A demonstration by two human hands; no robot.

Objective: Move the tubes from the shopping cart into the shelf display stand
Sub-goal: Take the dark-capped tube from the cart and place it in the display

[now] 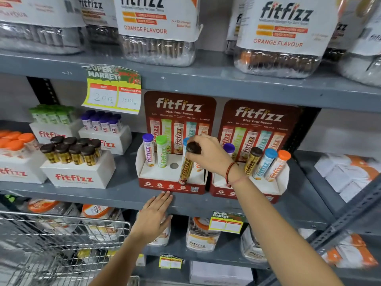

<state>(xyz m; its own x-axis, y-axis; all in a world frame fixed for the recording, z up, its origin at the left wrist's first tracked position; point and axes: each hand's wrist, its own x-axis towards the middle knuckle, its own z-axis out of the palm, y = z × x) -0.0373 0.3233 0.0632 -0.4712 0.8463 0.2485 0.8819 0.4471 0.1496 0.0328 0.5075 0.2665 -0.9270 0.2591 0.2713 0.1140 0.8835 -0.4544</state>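
- Gold tube [186,168], dark brown cap [193,148]
- Purple-capped tube [148,150], white body
- Green-capped tube [162,151]
- Red display stand [171,185], white lettering
- Grey shelf [123,193]

Shelf [206,81] – painted grey metal, matt, lightly scuffed. Stand [172,183] – printed cardboard, slight sheen. Tube [186,168] glossy, gold print; cap [193,148] dark ribbed plastic. Cart [68,230] – bright wire, shiny. Jars [158,50] clear plastic, paper labels. Price tag [112,93] – creased paper.
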